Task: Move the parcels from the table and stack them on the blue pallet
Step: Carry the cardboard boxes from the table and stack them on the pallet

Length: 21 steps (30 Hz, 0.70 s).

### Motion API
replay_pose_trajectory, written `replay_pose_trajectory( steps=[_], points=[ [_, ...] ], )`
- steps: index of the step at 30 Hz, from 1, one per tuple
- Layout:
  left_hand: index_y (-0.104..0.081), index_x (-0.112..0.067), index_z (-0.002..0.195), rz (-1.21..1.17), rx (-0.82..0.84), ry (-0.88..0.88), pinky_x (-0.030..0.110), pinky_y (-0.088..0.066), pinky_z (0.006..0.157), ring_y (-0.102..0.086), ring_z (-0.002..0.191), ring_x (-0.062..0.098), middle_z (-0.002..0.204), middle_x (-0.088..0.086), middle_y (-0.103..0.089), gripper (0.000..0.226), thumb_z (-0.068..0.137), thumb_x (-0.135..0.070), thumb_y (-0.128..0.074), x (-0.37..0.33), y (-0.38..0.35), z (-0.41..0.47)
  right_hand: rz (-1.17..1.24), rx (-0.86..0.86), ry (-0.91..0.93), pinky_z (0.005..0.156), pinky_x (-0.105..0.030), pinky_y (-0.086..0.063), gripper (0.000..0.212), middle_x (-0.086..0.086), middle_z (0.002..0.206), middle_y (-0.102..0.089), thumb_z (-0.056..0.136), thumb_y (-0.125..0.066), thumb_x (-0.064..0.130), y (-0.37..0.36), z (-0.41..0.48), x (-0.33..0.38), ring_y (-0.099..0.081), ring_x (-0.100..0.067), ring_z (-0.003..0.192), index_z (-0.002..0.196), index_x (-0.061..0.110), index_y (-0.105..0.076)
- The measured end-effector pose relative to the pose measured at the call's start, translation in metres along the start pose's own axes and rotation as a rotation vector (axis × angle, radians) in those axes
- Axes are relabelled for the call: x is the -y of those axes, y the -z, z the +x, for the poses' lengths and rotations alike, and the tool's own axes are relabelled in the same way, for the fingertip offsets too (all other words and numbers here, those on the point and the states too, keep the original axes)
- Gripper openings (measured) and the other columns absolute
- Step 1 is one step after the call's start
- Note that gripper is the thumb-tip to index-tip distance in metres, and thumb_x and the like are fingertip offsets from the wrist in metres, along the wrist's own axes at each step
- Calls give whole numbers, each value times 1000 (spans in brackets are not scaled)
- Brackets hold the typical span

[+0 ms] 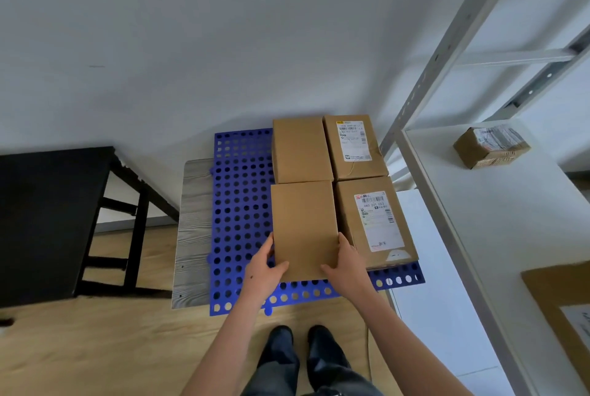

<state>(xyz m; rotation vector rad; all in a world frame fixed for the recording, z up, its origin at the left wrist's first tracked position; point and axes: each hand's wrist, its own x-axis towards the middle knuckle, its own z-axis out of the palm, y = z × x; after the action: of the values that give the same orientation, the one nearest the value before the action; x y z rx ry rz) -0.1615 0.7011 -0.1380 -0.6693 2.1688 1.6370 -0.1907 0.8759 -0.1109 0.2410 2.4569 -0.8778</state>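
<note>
Wooden floor [95, 347], blue pallet [242, 220]: left hand [265, 271] and right hand [346, 264] grip the plain parcel [303, 229] at its near end, beside the labelled parcel [376, 220]; an early release could knock it crooked.

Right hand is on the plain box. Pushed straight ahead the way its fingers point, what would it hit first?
Probably the near labelled parcel: the right hand points along the narrow gap between it and the held plain box. Depth there is unclear.
</note>
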Motion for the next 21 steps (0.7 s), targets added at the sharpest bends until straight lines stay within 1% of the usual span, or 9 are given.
replay_pose_trajectory(
  steps=[5,8,10,12,15,17,18,20,21],
  points=[
    [-21,-30,149,139,-12,-107,32,-42,103,-46,125,11,141,-6,-46,69,92,-21,-58,0,-5,2,-28,-2,4,96,-26,-42,85,-8,144,-40,90,-63,15,3,5,0,-46,-21,127,153,11,-5],
    [-21,-26,149,183,-48,-143,35,-39,106,-43,130,14,144,-4,-44,66,93,-25,-56,-2,-8,3,-62,13,56,101,-28,-40,84,-8,146,-36,90,-62,12,8,8,2,-43,-21,130,153,12,-7],
    [-22,-24,149,197,-56,-156,36,-39,107,-43,130,14,144,-2,-44,65,93,-26,-56,-1,-9,2,-72,15,109,104,-29,-38,78,-6,149,-33,88,-60,7,13,9,2,-39,-20,133,152,12,-15],
    [-22,-23,149,206,-61,-167,35,-38,107,-43,130,14,145,-2,-43,65,94,-27,-55,-1,-9,0,-52,-19,192,106,-25,-34,69,-4,150,-35,87,-58,2,20,11,0,-39,-18,134,149,12,-29],
    [-20,-22,150,225,-55,-166,34,-37,107,-41,132,15,147,0,-40,65,95,-28,-53,-2,-11,-1,-31,-153,291,107,-22,-30,58,0,148,-38,87,-58,3,34,15,-8,-38,-17,135,142,17,-43],
    [-19,-21,150,244,-51,-159,33,-37,108,-40,133,16,148,0,-38,65,95,-28,-53,-4,-14,-1,-124,-254,269,113,-35,-25,53,-2,152,-31,90,-58,11,41,18,-15,-25,-25,142,140,20,-45],
    [-19,-21,150,244,-56,-152,33,-37,108,-40,133,16,148,0,-38,65,95,-28,-53,-5,-16,-2,-230,-280,221,116,-46,-16,52,-5,156,-23,93,-56,20,43,21,-20,-12,-30,146,142,22,-40],
    [-19,-21,150,235,-71,-136,34,-36,108,-39,133,17,148,0,-38,65,95,-28,-53,-6,-20,-3,-429,-259,64,113,-61,2,60,-6,161,-1,97,-41,44,44,26,-32,12,-35,146,151,30,-18],
    [-19,-21,150,235,-76,-130,34,-36,108,-40,133,17,148,0,-39,65,95,-28,-53,-6,-22,-3,-464,-233,2,111,-64,5,62,-6,161,8,97,-32,52,44,27,-38,18,-38,144,152,34,-8]
  ],
)
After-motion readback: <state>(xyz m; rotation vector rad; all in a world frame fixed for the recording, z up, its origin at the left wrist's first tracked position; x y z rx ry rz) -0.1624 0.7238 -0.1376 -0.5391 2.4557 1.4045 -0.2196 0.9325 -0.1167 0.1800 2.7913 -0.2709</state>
